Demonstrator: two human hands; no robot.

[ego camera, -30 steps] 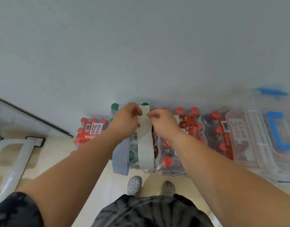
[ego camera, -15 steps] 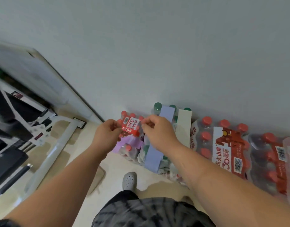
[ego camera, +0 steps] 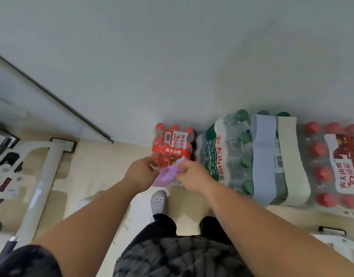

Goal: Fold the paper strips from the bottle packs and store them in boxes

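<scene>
A purple paper strip [ego camera: 165,177] lies over the front of a small red-capped bottle pack [ego camera: 171,145] by the wall. My left hand [ego camera: 140,173] pinches the strip's left part and my right hand [ego camera: 192,175] pinches its right end. A blue strip [ego camera: 262,154] and a cream strip [ego camera: 290,156] lie draped over the green-capped bottle pack [ego camera: 228,154] to the right. Another red-capped pack [ego camera: 336,164] stands at the far right.
A grey wall rises right behind the packs. A white metal frame [ego camera: 46,176] and dark equipment stand on the floor at the left. My white shoe [ego camera: 158,201] is on the beige floor below the hands. A pale object's edge [ego camera: 332,236] shows at the bottom right.
Both hands left the cream strip on the green-capped pack and moved left to the small red-capped pack, where they now pinch the purple strip. The view swung left, away from the clear box.
</scene>
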